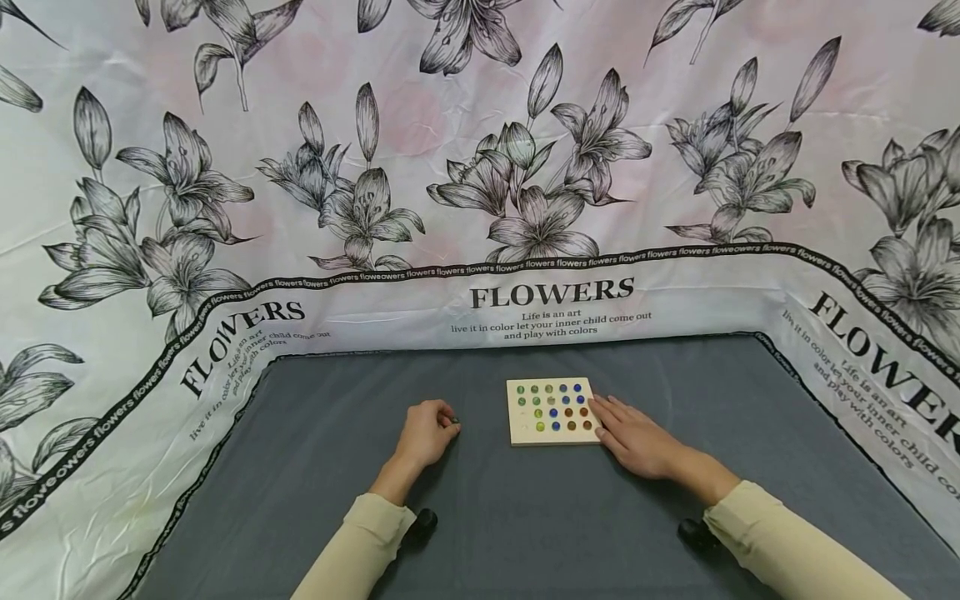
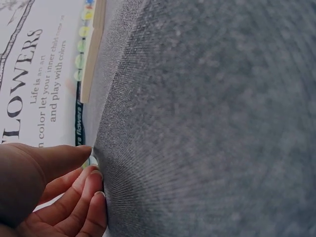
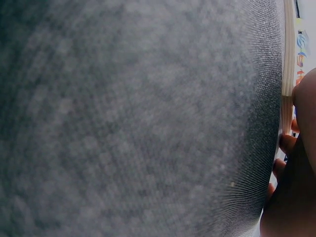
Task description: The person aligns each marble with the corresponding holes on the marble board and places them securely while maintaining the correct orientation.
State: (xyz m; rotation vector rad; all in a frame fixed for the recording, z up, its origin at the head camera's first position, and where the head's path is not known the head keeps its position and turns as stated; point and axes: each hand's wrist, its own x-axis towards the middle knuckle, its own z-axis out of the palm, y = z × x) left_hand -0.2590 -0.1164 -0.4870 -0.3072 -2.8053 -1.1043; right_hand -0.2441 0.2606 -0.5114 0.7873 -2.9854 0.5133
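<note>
Presently, a small dark marble [image 1: 453, 419] is being pinched by the curled left hand [image 1: 425, 433], while the wooden board [image 1: 551, 411] is being touched at its three o'clock edge by the flat, relaxed right hand [image 1: 633, 436].

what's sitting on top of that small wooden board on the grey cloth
The square pale wooden board carries rows of green, yellow, blue and brown glass marbles. The right hand rests with straight fingers over its right edge, hiding anything beneath them.
</note>
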